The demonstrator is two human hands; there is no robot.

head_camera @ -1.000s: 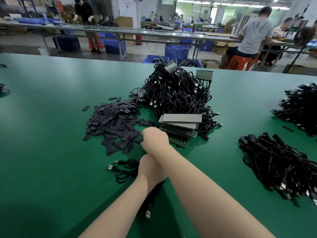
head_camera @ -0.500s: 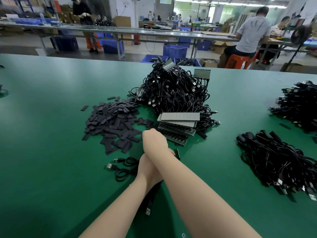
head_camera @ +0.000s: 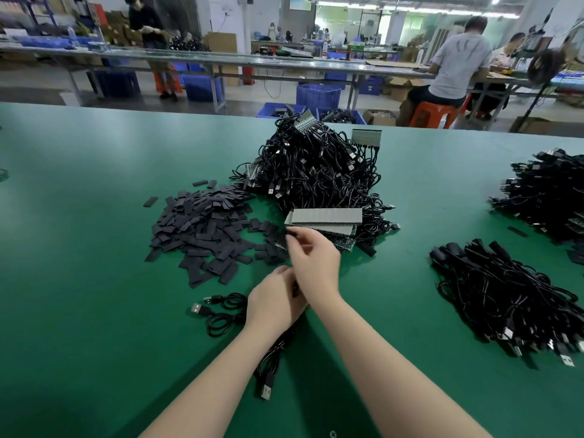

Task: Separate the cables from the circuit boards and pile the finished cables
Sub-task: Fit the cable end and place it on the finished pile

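A small black piece (head_camera: 292,233) is pinched between thumb and fingertips of the right hand (head_camera: 314,259), just in front of the stacked circuit boards (head_camera: 325,218). A bundle of black USB cables (head_camera: 271,358) is gripped in the curled left hand (head_camera: 275,303), its plugs trailing on the green table (head_camera: 79,311) beneath the forearm. The finished cable pile (head_camera: 505,295) lies well apart to the right.

No readable text, label or number anywhere — boards and cables unmarked.
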